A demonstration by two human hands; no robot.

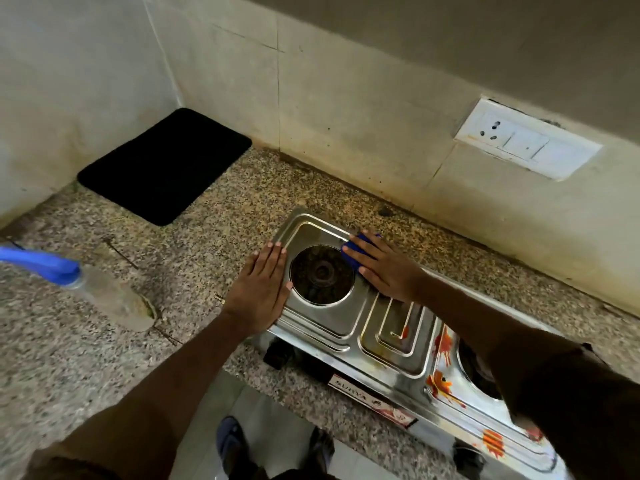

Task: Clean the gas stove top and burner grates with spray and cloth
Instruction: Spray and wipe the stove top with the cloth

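Cloth mostly under my right hand, right burner behind my arm, bottle blurred, its nozzle cut off left

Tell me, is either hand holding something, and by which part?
Nothing is gripped. The right hand presses flat on top of the blue cloth beside the burner; the left hand rests flat on the stove top's left edge.

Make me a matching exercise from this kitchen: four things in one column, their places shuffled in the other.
1. blue cloth
2. black rectangular mat
3. clear spray bottle with blue trigger
4. white socket panel

A. on the wall behind the stainless steel stove
B. under the right hand, beside the burner
C. in the back corner of the speckled stone counter
D. on the counter, left of the stove

Pairs: 1-B, 2-C, 3-D, 4-A
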